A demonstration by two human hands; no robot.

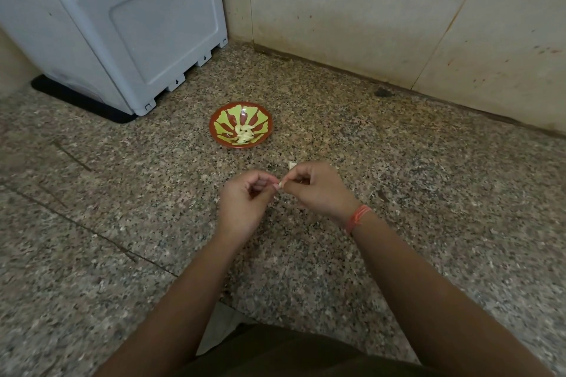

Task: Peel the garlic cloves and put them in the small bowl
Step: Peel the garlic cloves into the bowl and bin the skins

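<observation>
Hands (277,190) — garlic clove (279,185) between

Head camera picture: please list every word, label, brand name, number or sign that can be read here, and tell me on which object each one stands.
None: no readable text anywhere in this view.
Grey plastic appliance: plain panels, only small dark moulded marks near its bottom edge, too small to read.
Small bowl: a green and red painted pattern, no letters.
Orange thread on the right wrist: no writing.
Granite floor and wall: only speckles and stains.
</observation>
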